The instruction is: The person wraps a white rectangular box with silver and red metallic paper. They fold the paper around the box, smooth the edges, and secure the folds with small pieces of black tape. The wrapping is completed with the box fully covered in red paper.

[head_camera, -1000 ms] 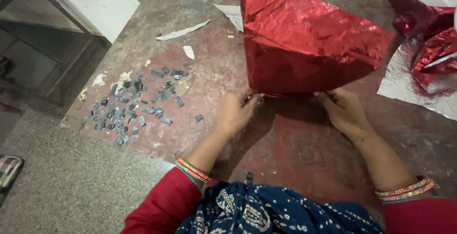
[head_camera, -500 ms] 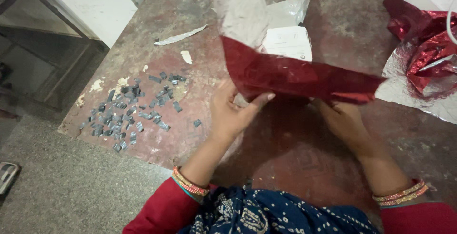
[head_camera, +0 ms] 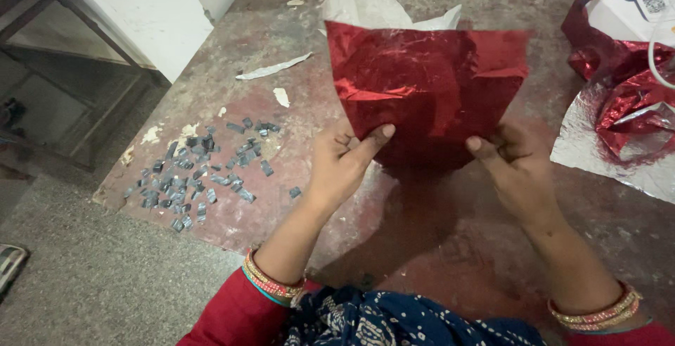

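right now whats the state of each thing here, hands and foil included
left hand: pinching the sheet's lower left edge
right hand: gripping the lower right edge
red foil sheet: held up, spread, creased
small grey pieces: scattered loose on the table
crumpled red foil: heaped at right

The red foil sheet (head_camera: 429,82) stands upright between the left hand (head_camera: 344,159) and the right hand (head_camera: 513,163) and blocks the way to the far part of the table (head_camera: 422,212). Left of it, the scattered grey pieces (head_camera: 204,167) cover the surface. On the right, the crumpled foil pile (head_camera: 626,114) closes the side. Below the hands, toward the near edge, the table is bare and a hand can pass.
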